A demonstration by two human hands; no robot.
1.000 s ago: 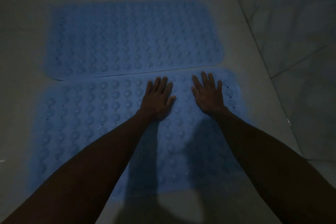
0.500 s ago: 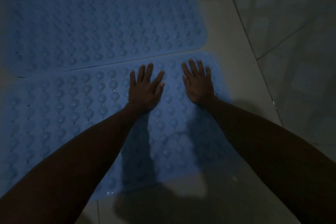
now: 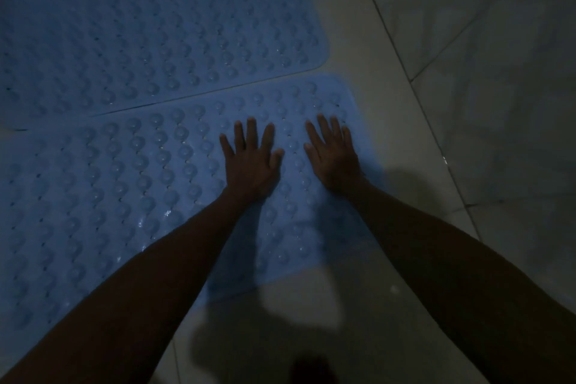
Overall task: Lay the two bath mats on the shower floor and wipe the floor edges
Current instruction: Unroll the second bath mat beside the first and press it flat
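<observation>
Really dim in here, so detail is murky. Both mats lie flat on the floor (image 3: 358, 40), long edges just beside each other. The near mat (image 3: 124, 181) has the left hand (image 3: 252, 165) and right hand (image 3: 333, 159) pressed flat on it, fingers spread, gripping nothing. The far mat (image 3: 156, 34) is cut off at the left edge.

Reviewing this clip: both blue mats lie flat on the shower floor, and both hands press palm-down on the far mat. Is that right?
Not quite. The head view shows the left hand and right hand spread palm-down on the near mat, close to its right end, not on the far mat. The rest holds: both blue mats lie flat on the shower floor, side by side.
</observation>
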